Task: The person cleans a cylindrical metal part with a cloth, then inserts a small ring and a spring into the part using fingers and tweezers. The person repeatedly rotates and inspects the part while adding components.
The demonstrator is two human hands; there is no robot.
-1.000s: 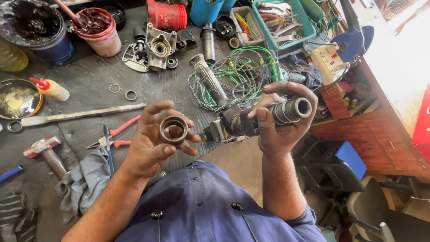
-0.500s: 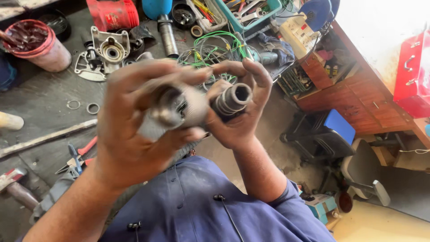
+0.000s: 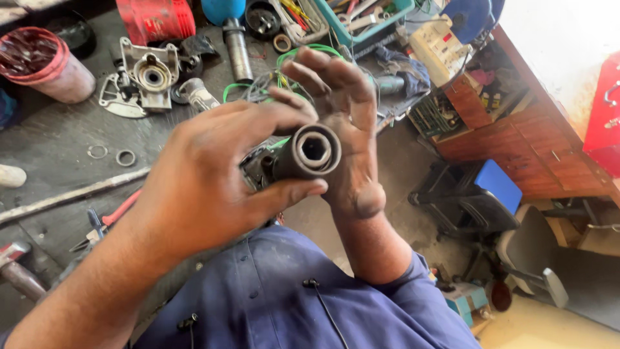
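Dark steel part: a grimy cylindrical tool barrel (image 3: 309, 154) with a hexagonal bore facing the camera, held up in front of the chest, above the edge of the workbench (image 3: 58, 148).
Left hand: the left hand (image 3: 213, 187) is wrapped around the barrel's body, thumb under the muzzle end and fingers over the top; a firm closed grip.
Right hand: the right hand (image 3: 345, 123) stands behind the barrel with fingers spread and palm toward it; it backs or steadies the part but does not clasp it.
Progress, as judged: the barrel and the piece behind it appear joined into one assembly. The cast housing (image 3: 145, 77) with its round bearing seat lies apart on the bench, as do two loose rings (image 3: 111, 155), so a good share of reassembly seems left.
Surroundings: red-rimmed bucket (image 3: 45, 64), green wire (image 3: 284, 71), red-handled pliers (image 3: 106, 223), teal tray of tools (image 3: 368, 19), all well apart from the hands.
Hidden: the left palm covers the rear of the assembly, so how the parts join cannot be seen. Whether the right palm touches the barrel cannot be told.
Cut off: a hammer-like tool (image 3: 16, 271) at the left edge is only partly in frame.
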